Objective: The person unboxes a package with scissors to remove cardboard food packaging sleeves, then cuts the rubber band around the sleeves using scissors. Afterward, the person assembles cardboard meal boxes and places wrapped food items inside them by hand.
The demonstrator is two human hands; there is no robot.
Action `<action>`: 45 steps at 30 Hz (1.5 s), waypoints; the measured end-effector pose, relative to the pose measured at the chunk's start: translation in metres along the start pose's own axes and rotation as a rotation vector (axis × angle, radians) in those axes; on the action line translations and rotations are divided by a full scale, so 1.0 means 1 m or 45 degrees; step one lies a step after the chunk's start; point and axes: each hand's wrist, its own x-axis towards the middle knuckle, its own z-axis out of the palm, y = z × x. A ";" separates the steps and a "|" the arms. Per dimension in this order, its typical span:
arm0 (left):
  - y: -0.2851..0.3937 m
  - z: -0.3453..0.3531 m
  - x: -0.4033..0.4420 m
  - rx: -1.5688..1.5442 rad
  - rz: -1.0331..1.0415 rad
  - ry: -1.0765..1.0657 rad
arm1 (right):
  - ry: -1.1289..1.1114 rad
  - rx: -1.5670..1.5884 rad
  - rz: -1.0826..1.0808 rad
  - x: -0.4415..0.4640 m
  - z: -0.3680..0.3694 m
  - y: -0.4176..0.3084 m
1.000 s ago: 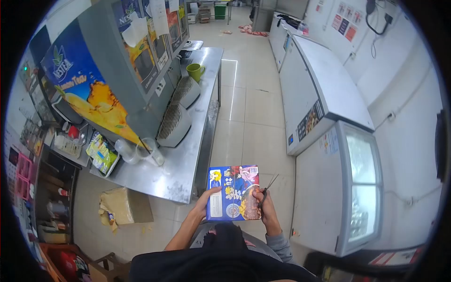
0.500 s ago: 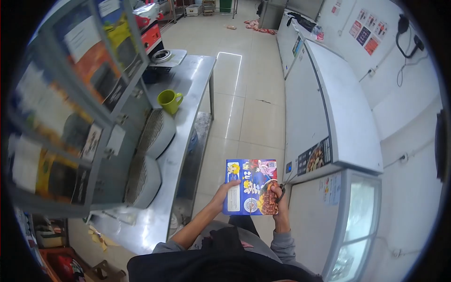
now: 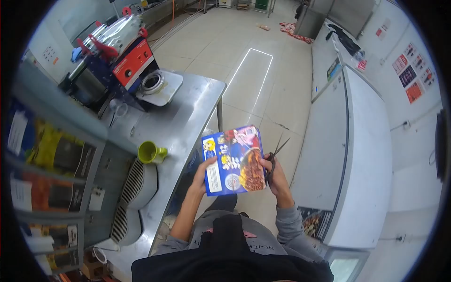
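Observation:
A blue printed food package point(image 3: 232, 162), with pictures of meat on its front, is held up before my chest. My left hand point(image 3: 203, 175) grips its left edge, thumb on the front. At the opposite edge, my right hand point(image 3: 277, 178) pinches the package while also holding dark-handled scissors point(image 3: 277, 151). The scissor blades point up and away, slightly apart, beside the package and not touching it. The fingers behind the package are hidden.
A steel table point(image 3: 199, 94) on my left bears a green mug point(image 3: 149, 152), a red-fronted machine point(image 3: 134, 63) and dispensers with grilles point(image 3: 136, 185). White chest freezers point(image 3: 364, 155) line the right wall. Tiled floor point(image 3: 239, 101) runs between them.
My view has shifted toward the table and forward, showing more of the red-fronted machine. The package is raised and tilted, and the scissors now show clearly with blades pointing up. Both hands keep their hold.

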 end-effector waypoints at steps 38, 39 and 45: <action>0.520 0.178 0.875 -0.226 -0.396 0.241 | 0.060 0.713 0.244 0.852 -0.098 -0.246; 0.526 0.173 0.892 -0.206 -0.427 0.258 | 0.057 0.803 0.281 0.862 -0.089 -0.244; 0.594 0.159 0.999 -0.160 -0.621 0.227 | 0.242 0.947 0.232 0.930 -0.055 -0.247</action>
